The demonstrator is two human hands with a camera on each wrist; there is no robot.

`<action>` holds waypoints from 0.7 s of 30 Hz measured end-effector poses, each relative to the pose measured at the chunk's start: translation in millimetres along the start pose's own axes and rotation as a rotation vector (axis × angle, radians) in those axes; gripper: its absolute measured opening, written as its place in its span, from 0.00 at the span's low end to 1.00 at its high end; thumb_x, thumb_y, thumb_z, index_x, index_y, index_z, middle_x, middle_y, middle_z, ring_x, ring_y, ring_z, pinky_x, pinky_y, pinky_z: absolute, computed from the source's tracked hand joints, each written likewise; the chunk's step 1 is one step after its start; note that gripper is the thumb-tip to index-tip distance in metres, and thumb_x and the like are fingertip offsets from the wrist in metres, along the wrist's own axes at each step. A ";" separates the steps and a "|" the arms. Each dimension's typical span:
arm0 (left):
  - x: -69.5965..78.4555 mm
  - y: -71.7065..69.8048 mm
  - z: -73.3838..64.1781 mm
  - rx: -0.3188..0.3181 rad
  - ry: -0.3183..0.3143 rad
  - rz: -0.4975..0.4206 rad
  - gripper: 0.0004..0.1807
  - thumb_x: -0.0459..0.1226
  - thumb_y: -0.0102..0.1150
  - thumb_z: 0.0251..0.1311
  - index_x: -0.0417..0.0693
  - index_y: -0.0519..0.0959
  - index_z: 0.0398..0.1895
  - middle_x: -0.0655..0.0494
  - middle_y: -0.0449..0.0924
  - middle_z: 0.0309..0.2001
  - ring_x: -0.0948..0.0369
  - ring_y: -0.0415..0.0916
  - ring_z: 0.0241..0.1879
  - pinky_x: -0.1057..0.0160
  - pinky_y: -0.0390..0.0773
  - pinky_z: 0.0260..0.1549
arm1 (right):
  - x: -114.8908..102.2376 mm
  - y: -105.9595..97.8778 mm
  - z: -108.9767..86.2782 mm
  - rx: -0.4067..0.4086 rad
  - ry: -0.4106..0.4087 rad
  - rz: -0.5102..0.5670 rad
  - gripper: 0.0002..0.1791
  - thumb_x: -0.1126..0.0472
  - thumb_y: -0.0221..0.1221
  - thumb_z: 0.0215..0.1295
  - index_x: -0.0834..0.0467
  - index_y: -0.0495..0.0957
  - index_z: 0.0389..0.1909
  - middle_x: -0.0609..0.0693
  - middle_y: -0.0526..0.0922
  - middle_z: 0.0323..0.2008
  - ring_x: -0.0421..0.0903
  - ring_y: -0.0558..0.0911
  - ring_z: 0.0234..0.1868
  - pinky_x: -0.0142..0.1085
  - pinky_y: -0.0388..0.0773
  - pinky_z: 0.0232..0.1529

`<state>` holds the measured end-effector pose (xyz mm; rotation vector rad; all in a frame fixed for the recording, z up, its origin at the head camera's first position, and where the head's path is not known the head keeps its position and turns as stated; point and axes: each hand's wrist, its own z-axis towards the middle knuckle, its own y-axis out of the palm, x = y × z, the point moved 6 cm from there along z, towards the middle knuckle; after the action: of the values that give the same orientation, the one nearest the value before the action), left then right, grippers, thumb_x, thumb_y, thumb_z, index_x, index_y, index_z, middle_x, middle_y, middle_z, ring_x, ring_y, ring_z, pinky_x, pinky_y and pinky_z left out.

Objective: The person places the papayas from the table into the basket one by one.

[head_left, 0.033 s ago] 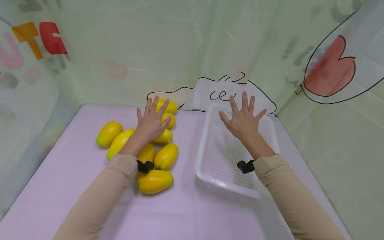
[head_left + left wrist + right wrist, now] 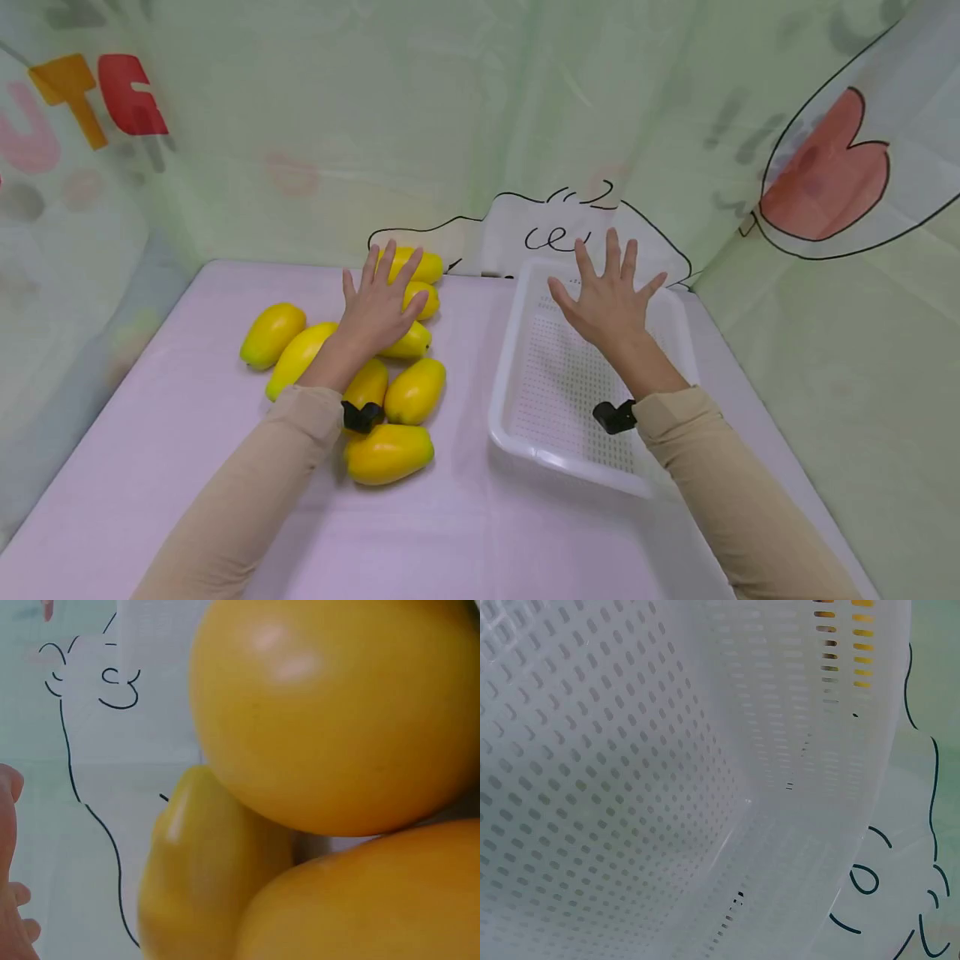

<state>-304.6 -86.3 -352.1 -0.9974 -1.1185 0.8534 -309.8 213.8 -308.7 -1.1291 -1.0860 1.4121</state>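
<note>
My left hand [image 2: 377, 310] is spread with straight fingers over a group of smooth yellow mango-like fruits [image 2: 416, 392], several of them with greenish ends. It holds nothing and hides parts of the fruits under it. In the left wrist view, a big yellow fruit [image 2: 337, 712] fills the upper right, and some of the left hand's fingers show at the left edge. To the right, my right hand [image 2: 609, 304], also spread and holding nothing, hovers over a white perforated plastic basket [image 2: 517, 442]. The right wrist view looks into the basket's holed inside [image 2: 607, 765], with no fruit in it.
A pale pink-lilac cloth covers the table [image 2: 450, 542]. Light green printed curtains [image 2: 337, 125] stand round its back and sides, close behind the basket and the farthest fruit. A strip of table separates fruits and basket. Black cameras sit at both wrists.
</note>
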 end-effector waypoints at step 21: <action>-41.7 -1.9 -15.6 -0.027 -0.056 0.007 0.35 0.56 0.36 0.70 0.67 0.39 0.76 0.47 0.30 0.77 0.46 0.25 0.75 0.29 0.32 0.64 | 72.2 -9.9 -50.3 -0.094 -0.099 -0.015 0.44 0.32 0.42 0.67 0.54 0.46 0.75 0.68 0.37 0.73 0.74 0.50 0.68 0.78 0.44 0.55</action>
<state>-299.0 -128.6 -365.3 -1.0051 -1.1774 0.8792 -264.4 289.6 -314.5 -1.1252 -1.2394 1.4302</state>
